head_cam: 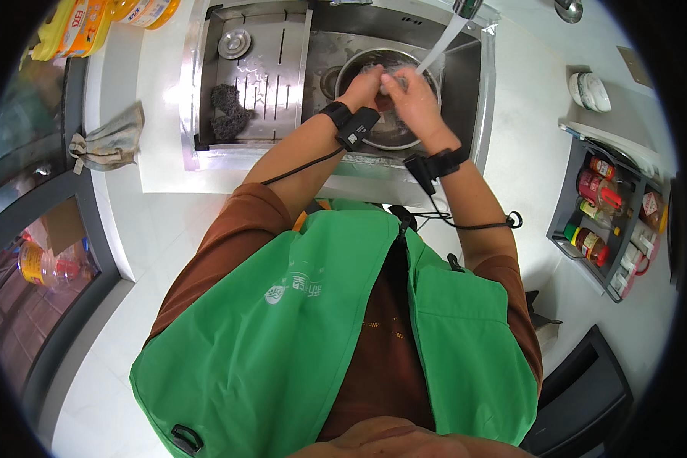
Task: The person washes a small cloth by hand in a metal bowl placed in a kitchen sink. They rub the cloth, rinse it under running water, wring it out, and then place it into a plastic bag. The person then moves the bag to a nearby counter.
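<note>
Under the running faucet (466, 8), my left hand (364, 89) and my right hand (415, 98) meet over a round metal basin (390, 146). Their fingers are curled towards each other. Something wet and translucent shows at the fingertips; whether it is a thin film or splashing water, I cannot tell. A water stream (439, 46) falls close beside my right fingers. Wet, reddish and pale contents (386, 117) show low in the basin, too blurred to name. The basin stands in the right bowl of a stainless steel sink (464, 94), next to a drain (330, 80).
The sink's left tray (269, 123) holds a metal strainer (234, 44) and dark scouring pads (229, 111). A cloth (111, 140) lies left, below yellow bottles (80, 28). Right are stacked bowls (589, 91) and a condiment rack (569, 189). Cabled wrist devices (358, 127) sit on both forearms.
</note>
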The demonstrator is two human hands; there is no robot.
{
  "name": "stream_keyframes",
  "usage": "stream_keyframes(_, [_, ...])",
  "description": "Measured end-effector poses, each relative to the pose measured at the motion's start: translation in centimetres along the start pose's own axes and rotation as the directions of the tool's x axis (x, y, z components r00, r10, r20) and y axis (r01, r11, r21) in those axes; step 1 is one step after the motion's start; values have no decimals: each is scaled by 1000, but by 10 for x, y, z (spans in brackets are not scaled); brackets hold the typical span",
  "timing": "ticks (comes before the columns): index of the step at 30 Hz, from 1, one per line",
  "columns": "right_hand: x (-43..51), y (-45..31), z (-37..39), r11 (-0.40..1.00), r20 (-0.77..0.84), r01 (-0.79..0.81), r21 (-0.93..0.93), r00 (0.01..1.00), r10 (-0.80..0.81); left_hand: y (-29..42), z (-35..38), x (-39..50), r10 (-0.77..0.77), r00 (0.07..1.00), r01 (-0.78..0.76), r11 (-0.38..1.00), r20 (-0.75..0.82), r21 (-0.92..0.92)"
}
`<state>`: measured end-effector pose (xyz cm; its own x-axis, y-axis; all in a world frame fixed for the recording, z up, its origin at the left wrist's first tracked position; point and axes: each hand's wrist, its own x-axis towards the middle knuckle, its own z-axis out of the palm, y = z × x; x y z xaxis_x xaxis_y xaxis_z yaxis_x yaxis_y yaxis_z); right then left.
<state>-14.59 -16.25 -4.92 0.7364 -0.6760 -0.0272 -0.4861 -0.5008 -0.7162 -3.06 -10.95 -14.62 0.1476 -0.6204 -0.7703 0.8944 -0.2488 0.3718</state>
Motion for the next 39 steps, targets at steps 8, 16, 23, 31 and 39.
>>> stream_keyframes(8, [37, 18, -6, 951, -95, -156, -266, 986, 135, -36, 12, 10, 22, 999, -20, 995, -28, 98])
stream_keyframes(16, [11, 19, -42, 881, 499, -320, 348, 859, 114, 17, 17, -41, -167, 985, 164, 984, 39, 68])
stream_keyframes(23, [4, 42, -40, 736, 265, -361, 573, 931, 250, -10, 9, -14, 41, 985, -55, 995, 166, 80])
stream_keyframes(31, [-6, 47, -22, 823, 308, -321, 468, 932, 188, 6, 17, -55, -223, 949, 256, 958, 222, -130])
stream_keyframes(39, [1, 28, -39, 867, 167, 476, -147, 876, -453, 25, 9, -55, -305, 862, 218, 944, 405, 246])
